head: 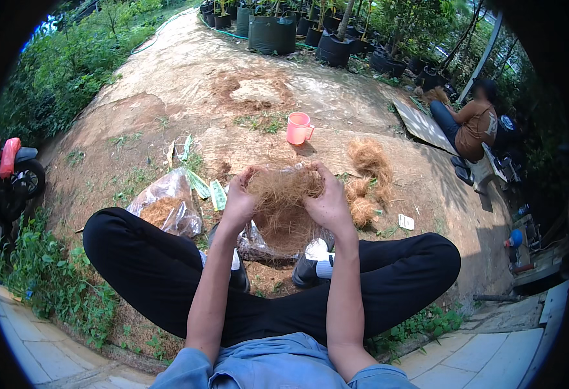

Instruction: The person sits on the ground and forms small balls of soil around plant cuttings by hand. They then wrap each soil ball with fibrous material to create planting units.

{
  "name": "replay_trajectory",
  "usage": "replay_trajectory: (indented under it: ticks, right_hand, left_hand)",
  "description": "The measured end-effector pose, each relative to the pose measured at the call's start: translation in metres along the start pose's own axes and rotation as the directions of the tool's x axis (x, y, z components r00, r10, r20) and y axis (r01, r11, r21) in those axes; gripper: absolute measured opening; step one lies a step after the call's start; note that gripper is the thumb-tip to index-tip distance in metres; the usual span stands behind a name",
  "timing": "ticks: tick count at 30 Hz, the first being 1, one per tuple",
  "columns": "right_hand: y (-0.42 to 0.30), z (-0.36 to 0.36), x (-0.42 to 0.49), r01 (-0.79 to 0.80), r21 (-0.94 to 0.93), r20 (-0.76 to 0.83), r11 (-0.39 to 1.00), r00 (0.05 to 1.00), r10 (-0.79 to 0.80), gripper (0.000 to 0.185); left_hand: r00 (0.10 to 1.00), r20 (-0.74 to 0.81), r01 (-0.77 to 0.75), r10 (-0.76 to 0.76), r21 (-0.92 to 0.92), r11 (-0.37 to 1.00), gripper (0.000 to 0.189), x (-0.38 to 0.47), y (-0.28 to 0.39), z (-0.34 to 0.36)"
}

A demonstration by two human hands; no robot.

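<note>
My left hand [240, 199] and my right hand [328, 199] grip a loose clump of brown coconut fibre [284, 187] from both sides, thumbs and fingers sunk in its edges. Below the clump, between my feet, lies an opened clear plastic bag [255, 239] with more brown fibre over it. Another clear plastic bag [187, 194] holding fibre rests by my left knee. Beyond my right hand, a fibre pile [369, 158] and rounded fibre bundles [362, 210] lie on the ground. A pink plastic mug [298, 129] stands ahead of my hands.
Leaf strips [218, 194] lie beside the left bag, and a small white item [405, 222] rests at right. Potted plants [272, 34] line the far side. A co-worker [474, 121] sits at the right with fibre near their hands. A motorbike [24, 177] stands at far left.
</note>
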State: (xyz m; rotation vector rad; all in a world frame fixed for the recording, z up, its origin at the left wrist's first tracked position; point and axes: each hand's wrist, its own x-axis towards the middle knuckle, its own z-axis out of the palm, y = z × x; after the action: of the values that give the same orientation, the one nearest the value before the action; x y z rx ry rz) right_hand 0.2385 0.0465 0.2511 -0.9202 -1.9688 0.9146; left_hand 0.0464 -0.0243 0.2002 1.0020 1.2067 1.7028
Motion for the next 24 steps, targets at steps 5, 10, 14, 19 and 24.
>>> replay_trajectory:
  ticks: [5, 10, 14, 19, 24]
  right_hand:
    - [-0.002, -0.001, 0.002, 0.017, 0.023, -0.002, 1.000, 1.000, -0.017, 0.044]
    - [-0.003, -0.010, 0.003, -0.110, 0.026, 0.020, 0.994, 0.994, 0.110, 0.055]
    - [-0.005, -0.016, 0.001, -0.210, 0.251, -0.004, 0.945, 0.976, 0.218, 0.079]
    - [-0.010, -0.017, -0.006, -0.092, 0.092, 0.192, 0.991, 0.979, 0.073, 0.086]
    - [-0.003, -0.010, 0.000, -0.097, 0.197, 0.201, 0.976, 0.978, 0.056, 0.082]
  left_hand:
    - [0.993, -0.066, -0.092, 0.093, 0.009, 0.996, 0.025, 0.004, -0.008, 0.002]
    - [0.996, 0.015, -0.091, 0.090, 0.083, 0.992, 0.043, -0.001, 0.006, 0.004]
    - [0.968, 0.246, 0.013, -0.052, 0.157, 0.988, 0.068, -0.009, 0.014, -0.001]
    - [0.948, 0.288, 0.087, -0.134, 0.169, 0.982, 0.076, -0.006, 0.006, 0.003]
    - [0.957, 0.270, 0.060, -0.110, 0.188, 0.980, 0.076, -0.008, 0.009, -0.006]
